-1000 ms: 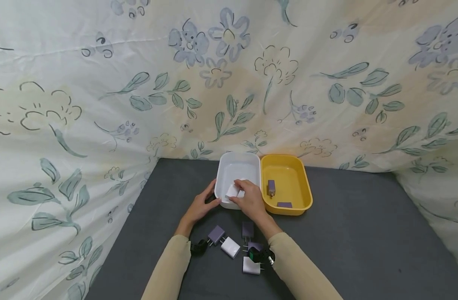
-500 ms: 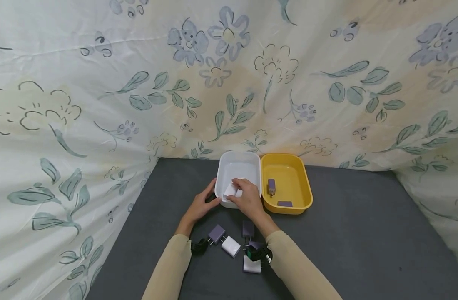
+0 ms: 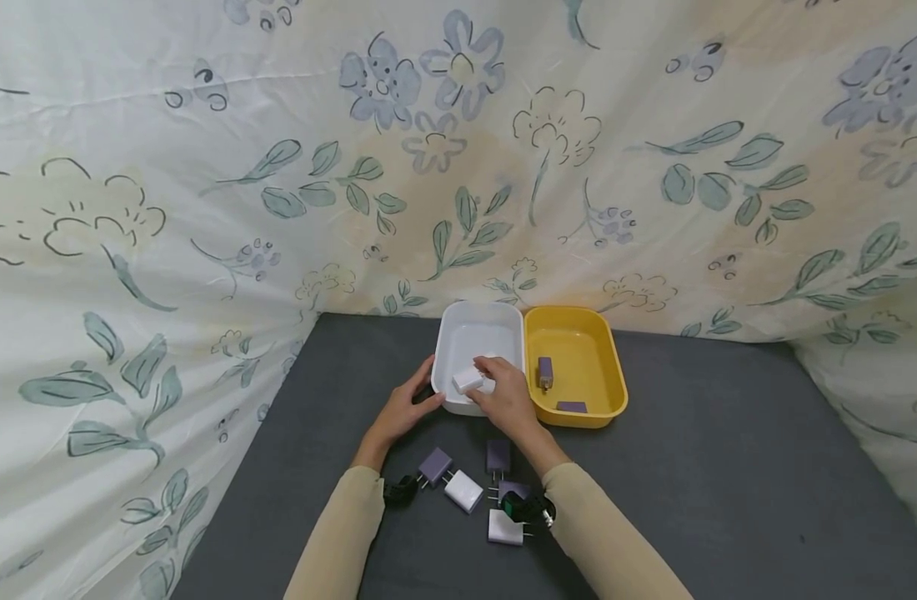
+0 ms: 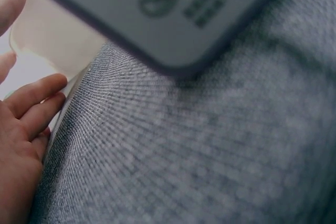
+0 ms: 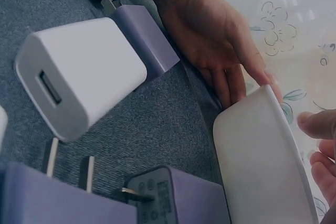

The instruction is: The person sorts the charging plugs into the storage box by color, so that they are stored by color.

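Resting loosely extended, relaxed fingers against the left side of the white tray [image 3: 477,333], just below the head view's centre, is the left hand [image 3: 402,412]. At the tray's lower part, a white charger [image 3: 468,381] sits by the right hand [image 3: 509,402], its fingers bent; whether they pinch it, I cannot tell.

Right-hand grip [image 3: 508,403] shifted slightly rightward; white charger [image 3: 467,381] now lies flatter, more exposed left of its fingertips.
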Tool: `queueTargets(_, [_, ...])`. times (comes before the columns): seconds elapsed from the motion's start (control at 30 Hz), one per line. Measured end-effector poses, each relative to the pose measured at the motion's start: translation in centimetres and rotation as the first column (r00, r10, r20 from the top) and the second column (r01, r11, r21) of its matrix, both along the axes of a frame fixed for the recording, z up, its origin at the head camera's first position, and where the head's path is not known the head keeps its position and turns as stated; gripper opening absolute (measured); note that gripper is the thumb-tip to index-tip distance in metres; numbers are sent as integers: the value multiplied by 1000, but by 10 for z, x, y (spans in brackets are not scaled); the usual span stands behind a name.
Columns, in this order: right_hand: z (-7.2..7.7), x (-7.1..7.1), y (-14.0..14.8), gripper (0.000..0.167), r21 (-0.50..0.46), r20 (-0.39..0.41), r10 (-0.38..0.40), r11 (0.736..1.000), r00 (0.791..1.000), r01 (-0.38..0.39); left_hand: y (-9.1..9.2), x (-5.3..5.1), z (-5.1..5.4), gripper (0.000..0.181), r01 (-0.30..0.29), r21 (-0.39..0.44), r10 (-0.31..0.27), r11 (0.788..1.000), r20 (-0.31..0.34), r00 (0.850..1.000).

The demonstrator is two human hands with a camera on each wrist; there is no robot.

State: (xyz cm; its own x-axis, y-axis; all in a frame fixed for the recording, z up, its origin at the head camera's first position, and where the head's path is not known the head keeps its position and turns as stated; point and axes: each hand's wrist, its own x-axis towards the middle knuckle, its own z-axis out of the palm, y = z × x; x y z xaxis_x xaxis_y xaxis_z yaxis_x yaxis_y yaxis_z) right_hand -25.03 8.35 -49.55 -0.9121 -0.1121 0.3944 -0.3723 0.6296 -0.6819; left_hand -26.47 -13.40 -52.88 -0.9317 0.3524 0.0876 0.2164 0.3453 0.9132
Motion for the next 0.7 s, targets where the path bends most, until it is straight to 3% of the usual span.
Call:
queueTargets(0.13, [-1,3,4,50,-20,4,5,1000,1000,-5,0,-9,-19,77,-30,11,31,999,-7,1000])
queueTargets(0.2, [-3,4,5,49,-30,-11,15,999,1000,-15,-1,-10,-23,77,-42,0,42,999,-16,999])
queueTargets(0.5, [-8,11,9,46,-97,-6,45,994,999,-45,-1,-9,-22,78,-51,-27,51,998,-32,998])
queueTargets(0.7, [-10,18,14,43,-160,-60,71,984,996,-79,-1,-9,-22,77,-62,-34,62,997,-26,998])
